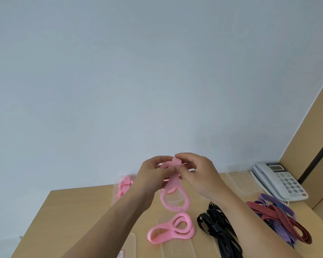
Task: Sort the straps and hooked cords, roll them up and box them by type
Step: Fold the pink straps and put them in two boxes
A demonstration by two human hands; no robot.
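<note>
A pink strap point(172, 185) is pinched by both the left hand point(153, 175) and right hand point(195, 173) above the tabletop's point(78, 211) far edge, its loop hanging free. A second pink strap point(171, 229) lies mid-table; black straps point(215, 228) and striped cords point(280, 218) crowd the right edge, leaving bare tabletop at left.

A pink strap point(172, 185) is held up above the wooden table point(78, 211); its top part is rolled into a small coil and its lower loop hangs down open. A second pink strap point(171, 229) lies flat on the table, just below the hanging loop. Right of it lie black straps point(216, 228) in a loose heap, and further right a tangle of red striped cords point(280, 218) with purple straps point(268, 199). At the table's far edge, a clear box point(117, 190) holds rolled pink straps point(125, 185).
</note>
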